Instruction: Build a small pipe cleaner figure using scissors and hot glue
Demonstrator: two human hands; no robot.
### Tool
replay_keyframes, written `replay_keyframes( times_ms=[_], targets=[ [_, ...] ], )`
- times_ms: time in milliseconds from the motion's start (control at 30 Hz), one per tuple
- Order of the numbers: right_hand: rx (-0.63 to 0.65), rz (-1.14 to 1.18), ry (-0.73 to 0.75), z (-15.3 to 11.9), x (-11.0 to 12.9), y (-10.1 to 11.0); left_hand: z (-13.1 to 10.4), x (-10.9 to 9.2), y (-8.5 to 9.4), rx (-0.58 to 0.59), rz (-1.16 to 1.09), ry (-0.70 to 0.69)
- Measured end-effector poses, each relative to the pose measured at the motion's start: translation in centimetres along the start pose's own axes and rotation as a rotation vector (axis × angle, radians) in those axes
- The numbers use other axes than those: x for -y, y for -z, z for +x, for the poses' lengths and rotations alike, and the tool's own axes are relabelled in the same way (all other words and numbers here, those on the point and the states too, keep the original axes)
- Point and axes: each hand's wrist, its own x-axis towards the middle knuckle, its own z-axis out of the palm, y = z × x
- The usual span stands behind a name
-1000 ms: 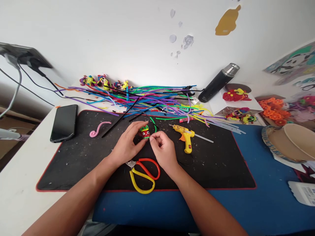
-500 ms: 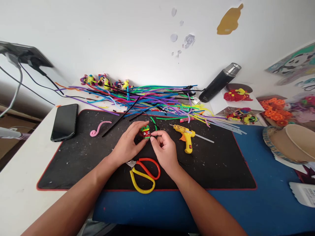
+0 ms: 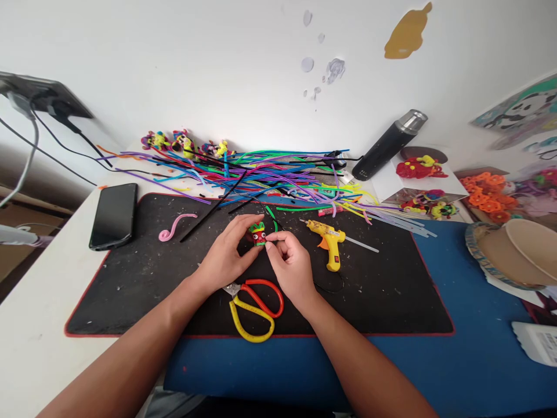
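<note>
Doll (image 3: 258,234) is btwn the two hands, above the black mat (image 3: 152,296) on the counter (image 3: 39,302): red face, eyes, green top w/ yellow band, approx upright. Can't tell if its base touches the mat.

L hand (image 3: 230,249): half open, thumb & forefinger in a C round the doll's left side, forefinger near the top, thumb by the base; seems to steady it, tho contact at the far side is hidden. R hand (image 3: 290,261): thumb & forefinger almost together at the doll's lower right edge, other fingers curled in; can't tell if they pinch anything.

Handling, my guess: v. light, fuzzy, so not slippery. Prob. bent stems, same as the pile (image 3: 278,174) behind: soft outside, springy wire inside, so a hard squeeze could dent it. Eyes & top look like weak spots, esp. if only glued; glue gun (image 3: 333,249) lies to the right. Best hold: low on both sides of the red body, fingertips only, light pressure, w/o pressing eyes or top. Scissors (image 3: 253,309) lie just below the hands, so mind the wrists.
</note>
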Motion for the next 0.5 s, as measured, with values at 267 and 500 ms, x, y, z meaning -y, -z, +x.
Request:
replay_keyframes(
  times_ms=[267,500],
  targets=[
    [0.000,-0.004,-0.001,0.02,-0.08,-0.07,-0.10,0.14,-0.05,0.011,-0.001,0.014],
    [0.012,0.005,0.009,0.03,0.16,-0.06,-0.17,0.27,-0.06,0.011,-0.010,0.017]
  ],
)
